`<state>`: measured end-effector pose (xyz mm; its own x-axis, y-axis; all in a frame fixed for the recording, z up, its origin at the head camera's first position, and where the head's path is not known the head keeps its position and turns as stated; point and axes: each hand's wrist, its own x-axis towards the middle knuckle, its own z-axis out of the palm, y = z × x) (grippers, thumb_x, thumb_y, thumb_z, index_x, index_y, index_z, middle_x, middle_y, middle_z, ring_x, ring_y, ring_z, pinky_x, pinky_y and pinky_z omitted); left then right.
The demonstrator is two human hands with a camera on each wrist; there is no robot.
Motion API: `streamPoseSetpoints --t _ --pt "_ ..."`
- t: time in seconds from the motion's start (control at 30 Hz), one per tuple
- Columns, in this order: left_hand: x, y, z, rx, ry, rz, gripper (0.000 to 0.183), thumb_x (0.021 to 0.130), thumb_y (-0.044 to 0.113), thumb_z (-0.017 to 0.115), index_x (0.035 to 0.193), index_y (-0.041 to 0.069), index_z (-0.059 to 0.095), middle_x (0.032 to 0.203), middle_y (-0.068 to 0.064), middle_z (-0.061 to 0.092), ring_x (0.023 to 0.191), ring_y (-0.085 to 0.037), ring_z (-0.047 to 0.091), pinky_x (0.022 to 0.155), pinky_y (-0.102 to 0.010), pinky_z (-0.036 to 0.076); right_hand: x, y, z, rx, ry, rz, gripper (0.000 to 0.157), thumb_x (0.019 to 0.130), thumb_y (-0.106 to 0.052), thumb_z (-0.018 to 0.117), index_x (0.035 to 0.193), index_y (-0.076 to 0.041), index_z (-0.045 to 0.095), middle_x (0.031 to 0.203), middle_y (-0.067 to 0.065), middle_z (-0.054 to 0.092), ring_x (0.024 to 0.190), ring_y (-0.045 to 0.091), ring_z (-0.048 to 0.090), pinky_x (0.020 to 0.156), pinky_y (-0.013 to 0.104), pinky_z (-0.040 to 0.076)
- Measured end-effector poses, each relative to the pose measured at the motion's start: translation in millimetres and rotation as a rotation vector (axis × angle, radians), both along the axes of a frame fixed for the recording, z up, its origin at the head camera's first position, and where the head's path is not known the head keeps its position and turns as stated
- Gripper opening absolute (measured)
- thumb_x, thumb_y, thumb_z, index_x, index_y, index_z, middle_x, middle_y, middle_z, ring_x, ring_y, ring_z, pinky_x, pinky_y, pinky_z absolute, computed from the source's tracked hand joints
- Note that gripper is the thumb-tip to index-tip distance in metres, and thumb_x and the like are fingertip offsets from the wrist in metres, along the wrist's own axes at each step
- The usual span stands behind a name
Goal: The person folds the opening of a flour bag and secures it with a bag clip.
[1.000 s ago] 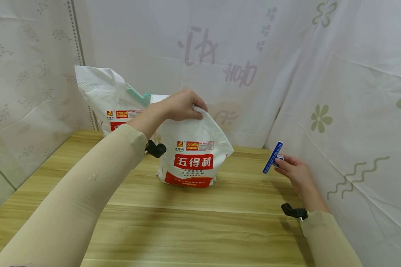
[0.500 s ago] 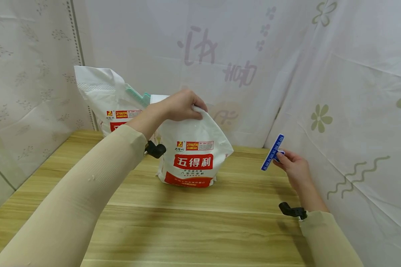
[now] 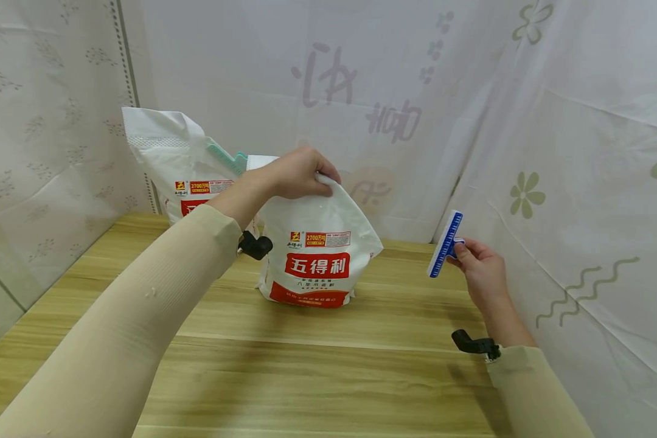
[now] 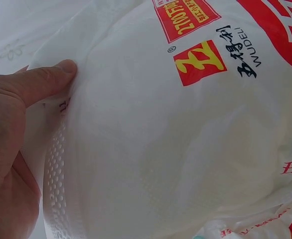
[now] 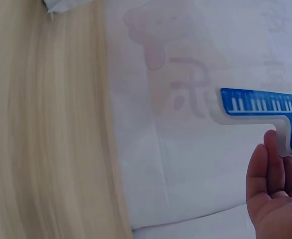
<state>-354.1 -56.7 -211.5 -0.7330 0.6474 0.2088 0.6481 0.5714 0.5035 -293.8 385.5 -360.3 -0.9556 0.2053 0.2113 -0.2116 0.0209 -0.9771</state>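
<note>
A white flour bag point(image 3: 323, 219) with red print stands upright on the wooden table, its top folded over. My left hand point(image 3: 301, 173) pinches that folded top edge; in the left wrist view the thumb point(image 4: 56, 74) lies on the white plastic. Off to the right, above the table and apart from the bag, my right hand point(image 3: 484, 277) pinches the handle of a blue-and-white bag clip point(image 3: 446, 244). The clip's long bar, printed with piano keys, shows in the right wrist view point(image 5: 263, 102), slanting upward in the head view.
A second flour bag point(image 3: 166, 158) stands behind at the left, partly hidden by my left arm, with a green clip point(image 3: 227, 159) on its top. White printed curtains point(image 3: 580, 182) hang behind and at both sides of the wooden table point(image 3: 317, 377).
My right hand has risen slightly with the blue clip and turned it, so more of its white side shows. The left hand and the flour bag have stayed still.
</note>
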Motion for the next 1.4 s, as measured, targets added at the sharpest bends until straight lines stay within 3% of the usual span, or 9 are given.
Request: streamPoseSetpoints --t 0.23,0.73,1.4 --pt "-0.9 0.1 -0.6 -0.001 0.001 -0.003 0.022 0.104 0.011 0.074 0.125 0.01 0.082 0.121 -0.01 0.081 0.092 -0.023 0.077 0.082 -0.035 0.068 1.3 -5.7 10.6 -0.046 -0.002 -0.009 0.01 0.105 -0.019 0.072 0.1 -0.014 0.079 0.092 -0.01 0.082 0.082 0.004 0.077 0.08 0.017 0.063" --pt "-0.2 0.7 0.0 -0.009 -0.001 0.009 0.023 0.104 0.012 0.075 0.126 0.01 0.081 0.123 -0.01 0.08 0.094 -0.024 0.077 0.085 -0.036 0.068 1.9 -19.7 27.8 -0.283 0.101 0.164 0.014 0.104 -0.013 0.068 0.095 -0.005 0.075 0.097 0.001 0.082 0.091 0.01 0.077 0.083 0.024 0.064" --pt "-0.7 0.2 0.1 -0.01 0.011 0.0 0.023 0.104 0.012 0.075 0.125 0.009 0.082 0.121 -0.01 0.08 0.093 -0.023 0.077 0.084 -0.036 0.068 3.1 -37.1 52.5 -0.288 0.087 0.18 0.014 0.103 -0.018 0.07 0.097 -0.006 0.074 0.1 0.0 0.079 0.093 0.012 0.073 0.086 0.024 0.061"
